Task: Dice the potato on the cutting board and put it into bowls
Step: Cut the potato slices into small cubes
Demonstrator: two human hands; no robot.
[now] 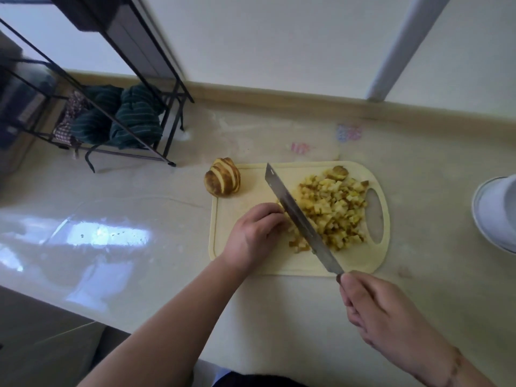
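white wall (279, 46), black metal rack (117, 88), glossy counter (111, 241)

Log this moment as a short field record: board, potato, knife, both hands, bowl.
cutting board: cream, on the counter, handle hole at right
diced potato: pile on the board's right half
sliced potato: unfinished, at the board's far left corner
knife: blade diagonal across the board, beside the pile
left hand: curled over pieces next to the blade
right hand: grips the knife handle
bowl: white, at right edge, contents not visible

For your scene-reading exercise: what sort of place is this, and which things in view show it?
Probably a home kitchen counter: a cutting board with diced potato, a knife in the right hand, and a white bowl nearby.
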